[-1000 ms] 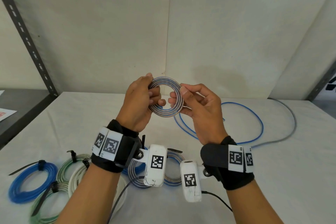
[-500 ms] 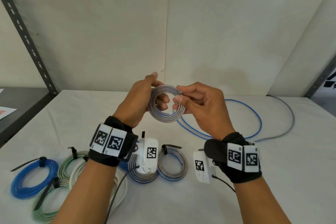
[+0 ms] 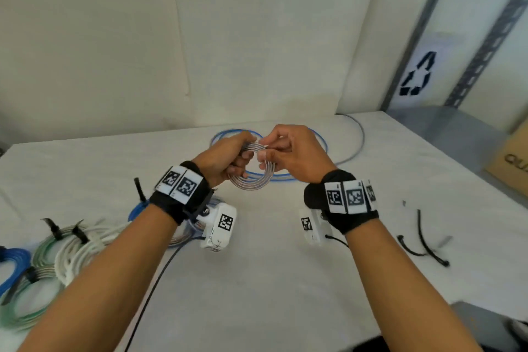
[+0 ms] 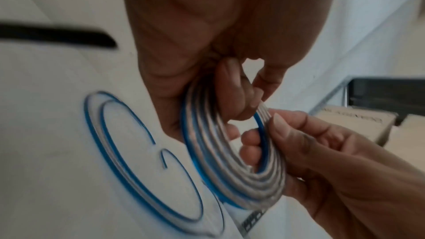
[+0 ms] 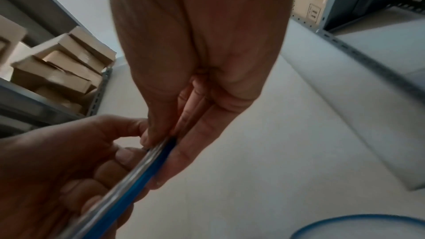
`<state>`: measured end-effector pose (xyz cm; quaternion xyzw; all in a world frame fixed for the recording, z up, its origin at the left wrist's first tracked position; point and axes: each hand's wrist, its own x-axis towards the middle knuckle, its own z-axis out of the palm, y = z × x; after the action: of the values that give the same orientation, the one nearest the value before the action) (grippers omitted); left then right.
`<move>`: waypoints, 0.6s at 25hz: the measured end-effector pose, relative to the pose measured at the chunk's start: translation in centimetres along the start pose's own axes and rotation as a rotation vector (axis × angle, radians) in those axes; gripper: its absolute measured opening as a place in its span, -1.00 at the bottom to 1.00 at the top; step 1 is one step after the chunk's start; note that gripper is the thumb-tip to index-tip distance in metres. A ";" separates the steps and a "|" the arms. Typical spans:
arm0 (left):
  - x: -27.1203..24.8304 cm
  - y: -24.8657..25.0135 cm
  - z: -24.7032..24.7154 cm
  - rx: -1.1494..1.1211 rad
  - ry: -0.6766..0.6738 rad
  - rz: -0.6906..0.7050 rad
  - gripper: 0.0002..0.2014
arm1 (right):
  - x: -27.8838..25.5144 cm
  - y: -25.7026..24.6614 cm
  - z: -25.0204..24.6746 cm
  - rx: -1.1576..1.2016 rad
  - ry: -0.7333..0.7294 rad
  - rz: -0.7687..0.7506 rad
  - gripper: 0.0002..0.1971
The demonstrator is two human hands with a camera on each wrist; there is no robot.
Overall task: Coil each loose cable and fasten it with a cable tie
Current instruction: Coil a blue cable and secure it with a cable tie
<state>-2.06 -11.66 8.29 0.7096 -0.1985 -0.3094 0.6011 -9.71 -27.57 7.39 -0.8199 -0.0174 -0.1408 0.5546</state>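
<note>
A small coil of blue-and-white cable (image 3: pixel 251 181) (image 4: pixel 232 170) (image 5: pixel 128 181) hangs above the white table (image 3: pixel 271 280), held from both sides. My left hand (image 3: pixel 228 156) grips its left part with fingers curled through the ring. My right hand (image 3: pixel 288 156) pinches its right edge between thumb and fingers. No tie shows on this coil. Behind it a loose blue cable (image 3: pixel 320 137) (image 4: pixel 138 166) lies in wide loops on the table. Loose black cable ties (image 3: pixel 423 240) lie at the right.
Tied coils lie at the left: blue (image 3: pixel 13 268), green-and-white (image 3: pixel 43 248), white (image 3: pixel 83 248), and another under my left wrist. A grey cable (image 3: pixel 360 134) curves at the back. Metal shelving (image 3: pixel 428 26) and a cardboard box (image 3: pixel 511 163) stand at the right.
Both hands have lowered the coil toward the table and tilted it flatter. The head view has swung right, so the loose ties and the right shelving now show.
</note>
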 end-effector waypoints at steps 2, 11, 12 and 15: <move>0.4 0.3 3.1 0.026 -0.028 -0.008 -0.59 | -1.9 0.3 -2.7 -0.024 0.004 0.058 -0.85; -0.4 0.3 15.8 0.320 -0.112 0.009 -0.66 | -14.5 3.0 -18.5 -0.800 0.014 0.738 -0.57; -0.5 -0.2 16.3 0.340 -0.126 0.008 -0.66 | -16.0 3.8 -19.1 -0.905 -0.061 0.833 -0.47; -0.9 -1.6 17.4 0.360 -0.157 -0.002 -0.66 | -18.8 6.1 -19.4 -0.987 -0.149 0.923 -0.36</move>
<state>-14.64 -23.48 5.46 0.7795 -0.2962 -0.3238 0.4470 -30.76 -45.20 3.89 -0.9079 0.3626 0.1758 0.1158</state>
